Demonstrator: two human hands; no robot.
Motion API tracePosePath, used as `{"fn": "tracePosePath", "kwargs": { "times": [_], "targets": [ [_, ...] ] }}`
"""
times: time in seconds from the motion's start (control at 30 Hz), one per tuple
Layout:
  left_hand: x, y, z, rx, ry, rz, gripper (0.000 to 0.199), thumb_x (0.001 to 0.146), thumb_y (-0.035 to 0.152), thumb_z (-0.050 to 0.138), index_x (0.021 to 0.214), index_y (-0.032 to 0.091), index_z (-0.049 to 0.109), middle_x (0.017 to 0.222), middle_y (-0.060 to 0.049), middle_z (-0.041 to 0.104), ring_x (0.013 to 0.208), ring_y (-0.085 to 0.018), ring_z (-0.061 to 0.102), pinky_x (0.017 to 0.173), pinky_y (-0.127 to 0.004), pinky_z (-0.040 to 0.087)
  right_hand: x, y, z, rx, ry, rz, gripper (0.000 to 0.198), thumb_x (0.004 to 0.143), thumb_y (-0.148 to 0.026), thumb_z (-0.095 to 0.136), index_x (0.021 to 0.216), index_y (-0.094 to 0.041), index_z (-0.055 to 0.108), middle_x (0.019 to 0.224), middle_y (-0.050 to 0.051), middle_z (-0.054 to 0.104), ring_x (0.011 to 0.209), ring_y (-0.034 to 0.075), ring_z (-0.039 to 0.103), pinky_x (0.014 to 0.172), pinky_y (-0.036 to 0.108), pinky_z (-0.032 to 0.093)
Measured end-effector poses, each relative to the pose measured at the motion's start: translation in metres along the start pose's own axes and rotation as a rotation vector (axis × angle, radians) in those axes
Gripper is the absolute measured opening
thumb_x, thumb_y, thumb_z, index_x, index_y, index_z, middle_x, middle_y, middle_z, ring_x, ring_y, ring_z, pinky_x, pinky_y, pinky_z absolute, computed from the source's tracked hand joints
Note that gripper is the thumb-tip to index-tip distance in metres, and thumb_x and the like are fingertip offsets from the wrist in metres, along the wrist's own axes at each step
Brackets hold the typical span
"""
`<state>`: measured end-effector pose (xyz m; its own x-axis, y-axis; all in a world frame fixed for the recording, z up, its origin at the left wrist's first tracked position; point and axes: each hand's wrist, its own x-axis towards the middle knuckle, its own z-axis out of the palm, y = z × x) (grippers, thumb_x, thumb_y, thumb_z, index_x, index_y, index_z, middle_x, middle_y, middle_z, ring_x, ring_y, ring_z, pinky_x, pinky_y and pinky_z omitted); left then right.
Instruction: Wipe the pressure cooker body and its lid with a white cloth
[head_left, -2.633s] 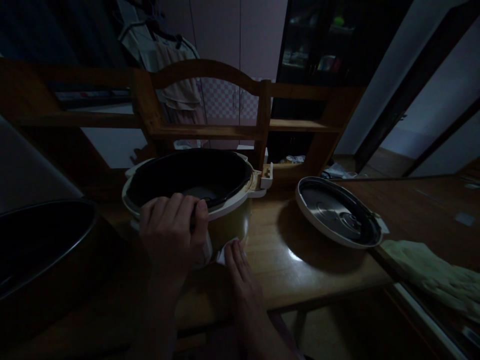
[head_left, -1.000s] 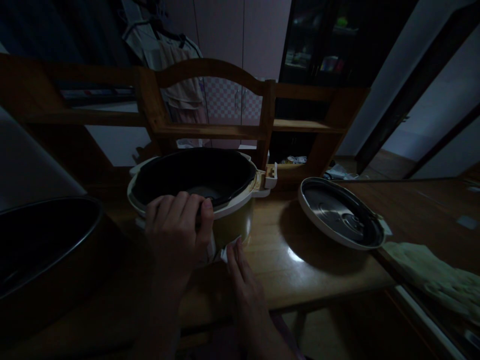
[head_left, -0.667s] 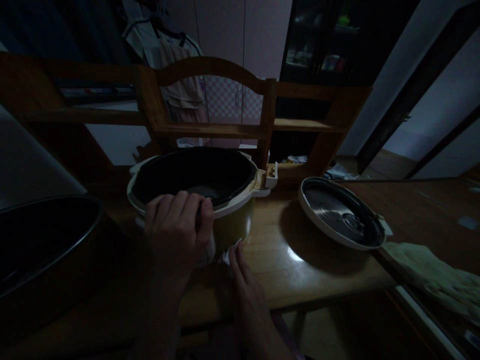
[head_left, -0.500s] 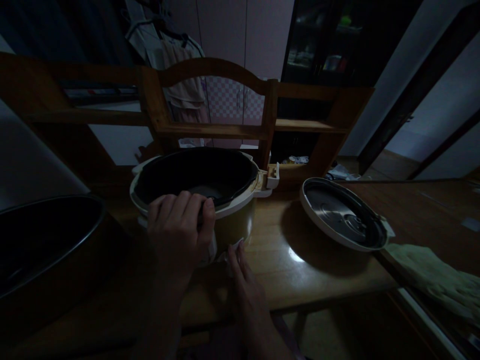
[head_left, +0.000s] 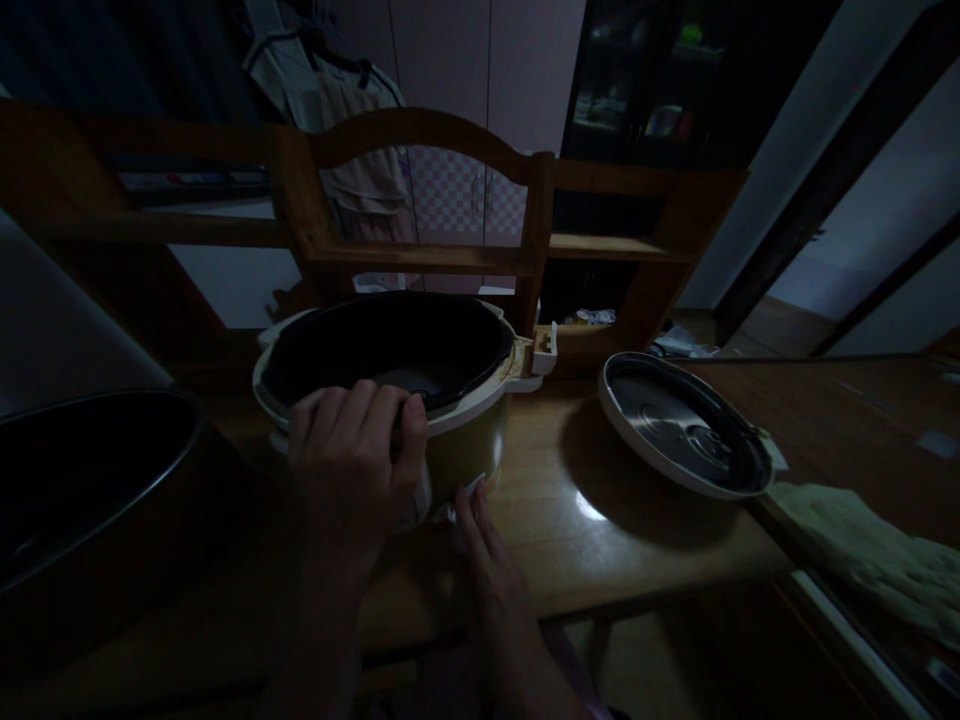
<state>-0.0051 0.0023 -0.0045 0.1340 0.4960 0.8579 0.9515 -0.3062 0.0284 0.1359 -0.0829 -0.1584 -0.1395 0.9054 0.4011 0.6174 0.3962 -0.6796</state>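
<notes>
An electric pressure cooker body (head_left: 469, 445), pale-rimmed and dark inside, stands lidless on the wooden desk. My left hand (head_left: 356, 440) is closed over its near rim, the thumb toward the right. Low at the cooker's front, my right hand (head_left: 487, 555) presses a crumpled white cloth or tissue (head_left: 474, 486) against the base; the fingers are straight and close together, and most of the cloth is hidden beneath them. To the right, the round lid (head_left: 679, 425) lies with its metal inner face up.
A large dark pot (head_left: 97, 490) sits at the left. A wooden shelf frame (head_left: 420, 258) rises behind the cooker. Pale green cloth (head_left: 862, 535) lies at the right, beside the wooden desktop (head_left: 540, 530). Hanging clothes (head_left: 360, 150) are farther back.
The view has shifted very slightly. Both hands keep nearly the same places on the cooker and cloth, with no clear movement of the objects.
</notes>
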Motion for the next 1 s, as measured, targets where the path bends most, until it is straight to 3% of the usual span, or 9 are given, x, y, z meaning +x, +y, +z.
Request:
{"fn": "tracePosePath", "kwargs": {
  "times": [0.4,0.63,0.83,1.0],
  "targets": [
    [-0.0010,-0.0009,0.0006,0.032,-0.013,0.005,0.016,0.093,0.030,0.045,0.080,0.023,0.049,0.074,-0.003,0.053,0.080,-0.022,0.048,0.086,-0.040,0.036,-0.0008,-0.0014,-0.0032,0.029,-0.016,-0.007,0.086,0.082,0.009,0.033,0.158,-0.025,0.012,0.164,0.011,0.010,0.144,0.024,0.030,0.110,0.040,0.042],
    [0.0003,-0.0007,-0.0008,0.047,-0.013,0.012,0.016,0.093,0.030,0.044,0.080,0.023,0.050,0.074,-0.003,0.052,0.079,-0.022,0.048,0.087,-0.039,0.037,0.0005,-0.0021,-0.0036,0.033,-0.028,0.024,0.094,0.076,0.011,0.035,0.157,-0.030,0.011,0.163,0.009,0.010,0.142,0.026,0.036,0.107,0.042,0.045],
    [0.0000,-0.0007,-0.0009,0.051,-0.008,0.020,0.016,0.093,0.031,0.044,0.080,0.023,0.050,0.074,-0.003,0.053,0.078,-0.022,0.048,0.086,-0.039,0.037,0.0005,-0.0051,-0.0066,0.017,-0.048,0.042,0.085,0.085,0.007,0.037,0.157,-0.031,0.014,0.163,0.010,0.010,0.138,0.027,0.042,0.106,0.042,0.046],
    [0.0002,0.0002,-0.0004,0.054,-0.008,0.020,0.016,0.093,0.031,0.044,0.080,0.023,0.049,0.073,-0.003,0.052,0.078,-0.022,0.048,0.086,-0.039,0.037,0.0006,-0.0035,-0.0038,0.030,-0.038,0.019,0.089,0.081,0.007,0.040,0.158,-0.029,0.012,0.164,0.011,0.009,0.142,0.027,0.035,0.103,0.038,0.049]
  ]
}}
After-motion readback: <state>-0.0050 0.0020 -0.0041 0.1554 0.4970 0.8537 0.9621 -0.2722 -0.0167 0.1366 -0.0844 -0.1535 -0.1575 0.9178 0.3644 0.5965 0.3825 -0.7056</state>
